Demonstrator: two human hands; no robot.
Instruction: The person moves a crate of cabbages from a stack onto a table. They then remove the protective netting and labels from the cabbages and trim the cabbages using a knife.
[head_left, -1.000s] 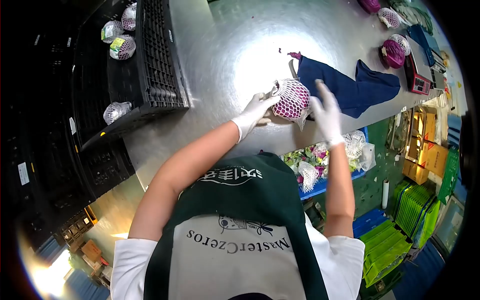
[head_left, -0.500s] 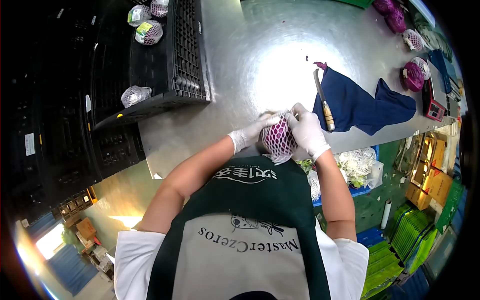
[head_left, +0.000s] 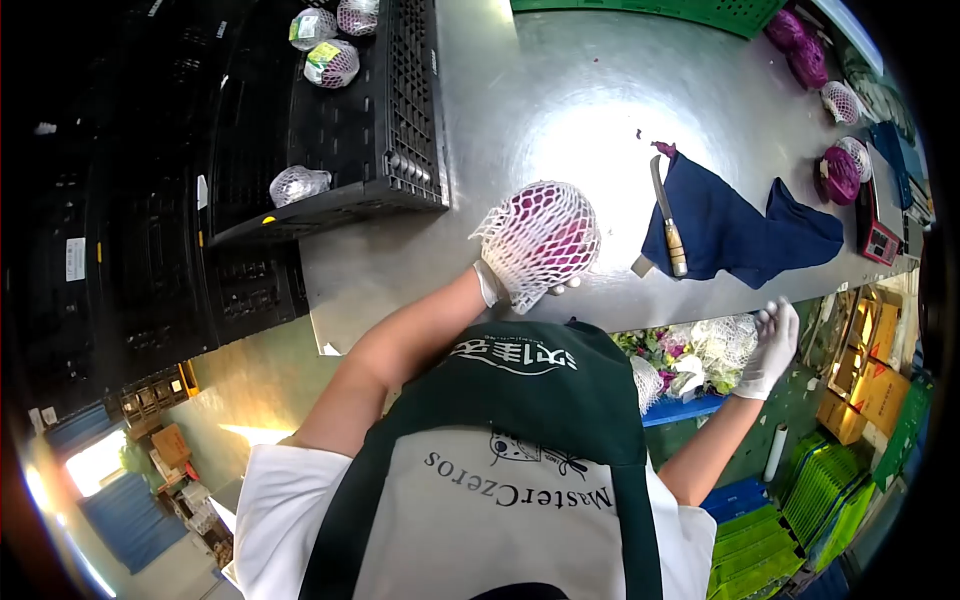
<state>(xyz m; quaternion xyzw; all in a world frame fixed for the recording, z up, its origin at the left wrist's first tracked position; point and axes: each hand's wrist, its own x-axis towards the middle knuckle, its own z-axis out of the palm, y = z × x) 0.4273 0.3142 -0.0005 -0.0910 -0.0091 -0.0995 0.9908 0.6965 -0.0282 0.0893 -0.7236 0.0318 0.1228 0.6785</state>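
A red cabbage (head_left: 555,222) in a white foam net rests in my gloved left hand (head_left: 497,283), above the steel table near its front edge. The net is stretched round the cabbage, and most of the fingers are hidden behind it. My gloved right hand (head_left: 772,348) is off to the right, past the table edge, with its fingers extended and nothing visible in them. Close beside it are white foam nets (head_left: 722,345) heaped over a blue crate (head_left: 683,408) with leafy trimmings. A wooden-handled knife (head_left: 667,215) lies on a dark blue cloth (head_left: 725,225).
Black crates (head_left: 340,120) on the left hold a few netted cabbages (head_left: 332,64). At the far right of the steel table (head_left: 490,120) are purple cabbages (head_left: 840,176) and a red scale (head_left: 880,242). A green crate (head_left: 650,14) stands at the back.
My right hand has let go of the netted cabbage and moved right, over beside the foam nets. My left hand now carries the cabbage alone, turned and raised closer to the camera.
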